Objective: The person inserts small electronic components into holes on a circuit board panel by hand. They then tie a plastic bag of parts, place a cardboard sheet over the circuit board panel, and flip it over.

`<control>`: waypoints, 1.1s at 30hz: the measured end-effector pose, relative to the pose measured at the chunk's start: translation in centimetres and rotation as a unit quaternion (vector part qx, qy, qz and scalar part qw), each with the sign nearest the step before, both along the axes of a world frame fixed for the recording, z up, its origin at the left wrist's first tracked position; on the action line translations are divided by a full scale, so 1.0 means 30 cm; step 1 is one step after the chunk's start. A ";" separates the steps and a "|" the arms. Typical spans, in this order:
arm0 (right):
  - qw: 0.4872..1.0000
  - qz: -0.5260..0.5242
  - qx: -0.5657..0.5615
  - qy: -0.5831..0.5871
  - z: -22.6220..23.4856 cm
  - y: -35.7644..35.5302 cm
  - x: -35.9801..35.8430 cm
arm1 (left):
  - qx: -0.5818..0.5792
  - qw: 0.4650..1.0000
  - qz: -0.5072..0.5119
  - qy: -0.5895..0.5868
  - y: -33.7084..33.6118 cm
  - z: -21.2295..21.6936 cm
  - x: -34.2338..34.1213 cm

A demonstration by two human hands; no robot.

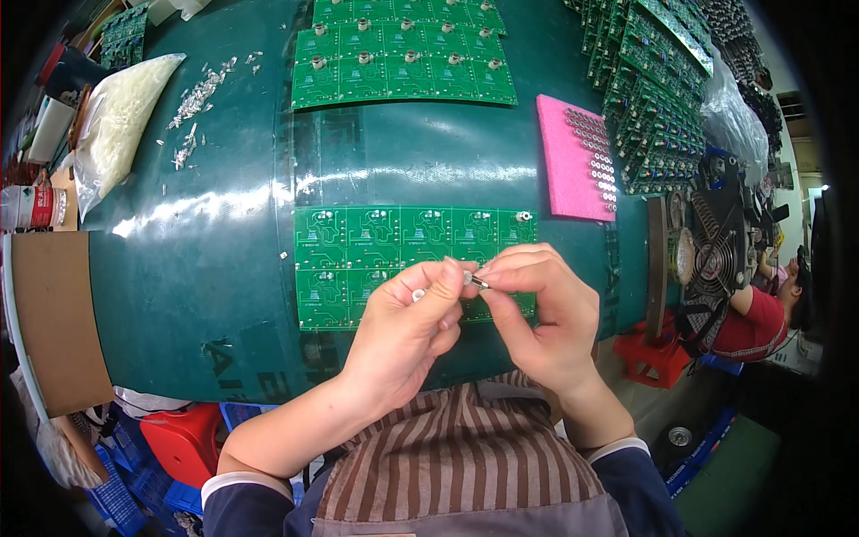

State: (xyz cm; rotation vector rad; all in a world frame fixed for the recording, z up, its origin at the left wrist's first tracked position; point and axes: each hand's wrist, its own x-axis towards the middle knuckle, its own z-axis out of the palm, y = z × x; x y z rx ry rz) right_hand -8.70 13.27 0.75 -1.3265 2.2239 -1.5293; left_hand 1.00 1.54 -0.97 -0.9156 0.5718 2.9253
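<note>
Metal part (481, 283), small, dark along one side. Sits between fingertips of both hands, over right half of near panel, not seated on it. Joined at left end to, or just touching, clear piece (467, 278); cannot tell which.

Right hand (553, 313): fingertips together, pinched on metal part. Left hand (398, 327): thumb and forefinger together, apparently clamped on clear piece; white bit (418, 294) lodged among fingers, kind unclear.

Near panel (349, 259), green, flat beneath hands. Done: one upright fitting (524, 217), at upper right corner. Left, by judgement: remaining four places of upper row, without such a fitting; lower row likewise where visible, right end covered by hands.

Far panels (340, 85), green, beyond near panel. Metal fittings across each visible row; apparently done, top edge cut off by view.

Pink foam (559, 161), right of panels. Many metal parts in rows toward right edge; apparently stock in hand.

Loose pieces (201, 98), clear, scattered at upper left. Beside these, bag (130, 116) of pale pieces. Board stacks (662, 98), far right, stage unclear.
</note>
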 end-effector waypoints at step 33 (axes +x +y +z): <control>0.977 -0.068 0.200 -0.028 -0.017 -0.076 -0.167 | 0.009 0.999 -0.013 -0.042 -0.017 0.014 0.013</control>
